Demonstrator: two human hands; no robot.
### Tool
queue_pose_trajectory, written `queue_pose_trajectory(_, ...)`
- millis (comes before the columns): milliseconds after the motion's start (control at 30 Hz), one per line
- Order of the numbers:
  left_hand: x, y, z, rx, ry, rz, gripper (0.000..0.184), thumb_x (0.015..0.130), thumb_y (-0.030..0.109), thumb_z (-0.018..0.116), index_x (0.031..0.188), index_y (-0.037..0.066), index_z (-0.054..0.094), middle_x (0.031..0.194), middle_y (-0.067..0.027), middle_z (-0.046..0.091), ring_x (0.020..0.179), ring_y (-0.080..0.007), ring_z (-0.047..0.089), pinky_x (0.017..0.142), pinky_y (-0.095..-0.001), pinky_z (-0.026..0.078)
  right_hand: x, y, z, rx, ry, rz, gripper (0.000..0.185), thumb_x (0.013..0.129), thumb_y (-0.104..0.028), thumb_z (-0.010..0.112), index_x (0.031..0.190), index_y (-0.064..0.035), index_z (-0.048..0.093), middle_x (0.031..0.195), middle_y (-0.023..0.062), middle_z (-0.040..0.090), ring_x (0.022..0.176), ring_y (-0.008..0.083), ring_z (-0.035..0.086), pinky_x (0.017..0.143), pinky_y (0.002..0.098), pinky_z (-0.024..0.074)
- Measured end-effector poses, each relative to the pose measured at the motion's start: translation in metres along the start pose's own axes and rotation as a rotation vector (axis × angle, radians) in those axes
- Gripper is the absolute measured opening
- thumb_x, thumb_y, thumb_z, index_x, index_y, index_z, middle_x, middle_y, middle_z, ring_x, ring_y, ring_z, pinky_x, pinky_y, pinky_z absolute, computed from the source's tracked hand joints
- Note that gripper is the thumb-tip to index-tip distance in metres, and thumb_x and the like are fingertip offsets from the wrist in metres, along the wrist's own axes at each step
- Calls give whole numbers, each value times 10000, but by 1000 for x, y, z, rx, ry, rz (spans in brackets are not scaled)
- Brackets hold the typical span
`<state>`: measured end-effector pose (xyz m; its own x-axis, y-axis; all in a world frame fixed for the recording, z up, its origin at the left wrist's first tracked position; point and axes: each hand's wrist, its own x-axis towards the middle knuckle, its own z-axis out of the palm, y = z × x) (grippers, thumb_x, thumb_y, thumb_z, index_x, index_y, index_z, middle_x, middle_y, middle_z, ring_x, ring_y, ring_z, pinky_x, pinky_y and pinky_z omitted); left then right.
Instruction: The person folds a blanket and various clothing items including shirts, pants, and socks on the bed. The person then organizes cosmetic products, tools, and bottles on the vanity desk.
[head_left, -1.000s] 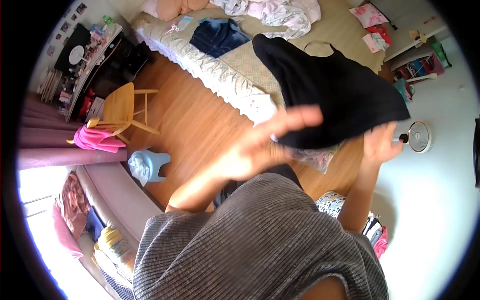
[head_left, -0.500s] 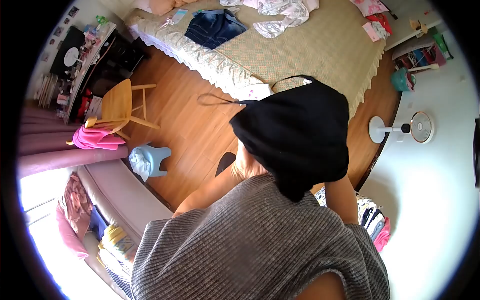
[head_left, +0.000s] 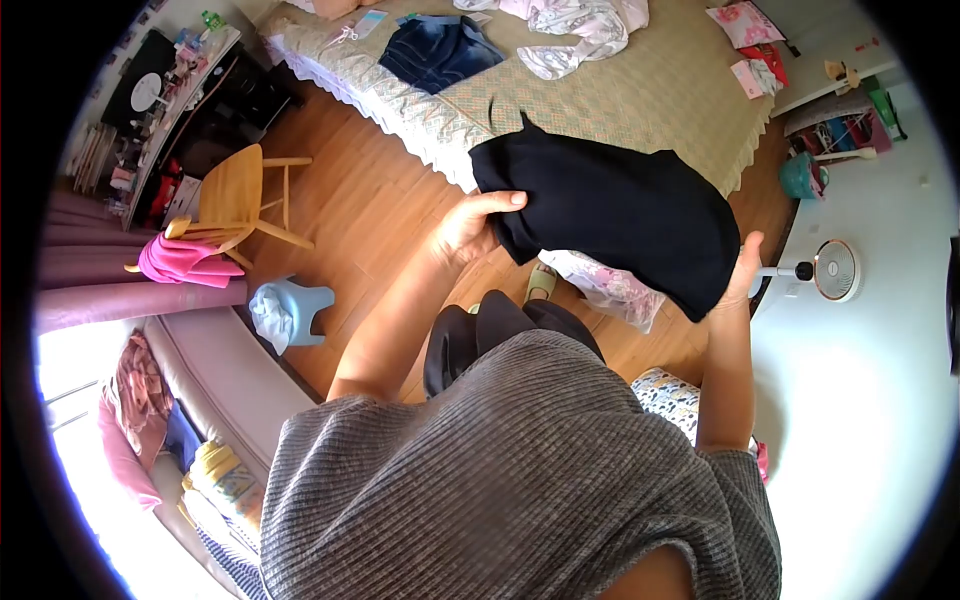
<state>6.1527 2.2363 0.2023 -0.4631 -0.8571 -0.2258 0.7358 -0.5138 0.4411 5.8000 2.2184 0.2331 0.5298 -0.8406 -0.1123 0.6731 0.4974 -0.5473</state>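
Observation:
A black camisole (head_left: 610,205) is stretched sideways in front of me, between my hands and over the near edge of the bed. Its left end is pinched by my left hand (head_left: 478,222), thumb on top and fingers hidden behind the cloth. At the other end, my right hand (head_left: 742,270) grips the lower right edge, thumb pointing up, its fingers mostly behind the fabric. One dark strap sticks up at the upper left. Below the camisole, a clear bag with floral cloth (head_left: 605,285) shows on the floor near my slippered foot (head_left: 541,282).
Jeans (head_left: 440,50) and a pale patterned garment (head_left: 575,35) lie on the bed (head_left: 640,110). To the left are a wooden chair (head_left: 232,190) and a blue stool (head_left: 305,308). A white fan (head_left: 836,270) stands by the right wall.
The camisole has gone from hanging bunched with straps loose to being spread wide and lower. Both hands have moved forward and apart, and the floral bag and my foot have come into view.

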Motion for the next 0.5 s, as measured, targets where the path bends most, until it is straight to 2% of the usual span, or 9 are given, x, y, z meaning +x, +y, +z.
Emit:
queue_pose_trajectory(67, 5, 7, 3, 83, -26, 33, 579, 713, 61, 676, 1217, -59, 418, 1150, -170, 536, 1072, -276, 525, 976, -386, 386, -1, -2, -3, -199, 90, -47, 827, 766, -548, 575, 1304, 35, 342, 1327, 185, 397, 1195, 299, 421, 1017, 413, 320)
queue_pose_trajectory(167, 13, 21, 8, 194, -64, 50, 634, 665, 9, 676, 1232, -61, 400, 1159, -167, 531, 1080, -266, 520, 977, -366, 383, -2, 0, 23, -193, 152, 57, 734, 769, -422, 631, 1271, 51, 382, 1275, 178, 455, 1149, 286, 468, 988, 387, 361)
queue_pose_trajectory(200, 14, 26, 9, 241, -80, 62, 635, 661, 0, 669, 1233, -61, 400, 1162, -167, 529, 1083, -266, 519, 978, -364, 382, -5, -6, 43, -502, 384, 108, 636, 751, -272, 669, 1235, 61, 426, 1222, 158, 505, 1110, 263, 502, 962, 355, 389)
queue_pose_trajectory(233, 14, 31, 12, 287, -97, 73, 635, 656, -9, 661, 1233, -60, 400, 1165, -166, 528, 1086, -265, 518, 979, -361, 382, 1, -7, 44, -535, 458, 118, 518, 760, -132, 645, 1204, 62, 461, 1188, 139, 532, 1091, 243, 517, 948, 337, 401)
queue_pose_trajectory(367, 35, 50, -2, 439, 63, 124, 508, 693, -19, 582, 1186, -35, 459, 1014, -101, 581, 894, -193, 579, 840, -304, 468, 1, -17, 69, -703, 342, -151, 429, 836, -33, 539, 1242, 43, 423, 1246, 128, 488, 1141, 225, 479, 981, 338, 370)
queue_pose_trajectory(400, 44, 53, -7, 523, 60, 197, 377, 736, -5, 526, 1112, 5, 517, 934, -56, 587, 813, -141, 572, 747, -261, 482, -2, -24, 68, -714, 309, -157, 424, 865, -65, 520, 1261, 33, 403, 1265, 124, 471, 1163, 221, 460, 994, 341, 355)
queue_pose_trajectory(433, 47, 56, -11, 580, 171, 179, 264, 797, 27, 498, 1057, 37, 547, 905, -34, 595, 788, -116, 576, 708, -230, 479, -3, -30, 69, -702, 302, -150, 416, 872, -74, 515, 1260, 31, 406, 1263, 125, 472, 1161, 222, 462, 991, 342, 358)
queue_pose_trajectory(500, 52, 62, -15, 671, 187, 98, 199, 868, 74, 494, 1055, 55, 557, 893, -10, 603, 781, -63, 573, 701, -202, 464, -4, -40, 73, -684, 282, -137, 402, 884, -91, 505, 1256, 28, 411, 1260, 125, 476, 1158, 223, 466, 986, 342, 365)
